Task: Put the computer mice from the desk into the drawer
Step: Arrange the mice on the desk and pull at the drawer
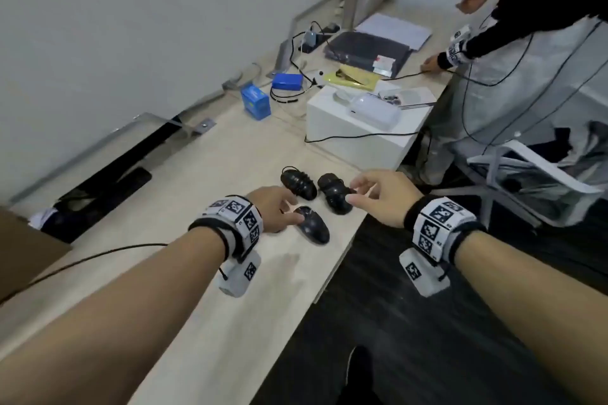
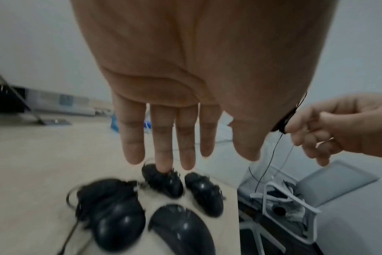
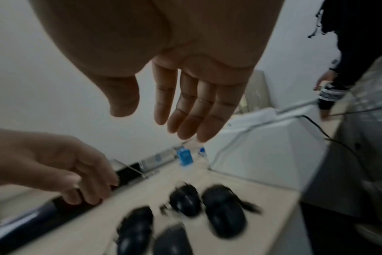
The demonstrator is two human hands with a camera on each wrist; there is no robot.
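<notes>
Fingers of the left hand (image 1: 274,209) hang straight and loose, holding nothing, over a cluster of black computer mice (image 1: 312,204) on the counter (image 1: 210,181). The right hand (image 1: 378,196) is just as slack and empty, its fingers (image 3: 185,110) spread above the mouse (image 1: 334,193) nearest the counter's edge. These look light, hard and glossy, likely slippery, so a palm over the hump with fingers pinching the sides should hold. Their thin cords could snag. Right of the fingers the counter ends, with open floor beyond; no drawer shows.
</notes>
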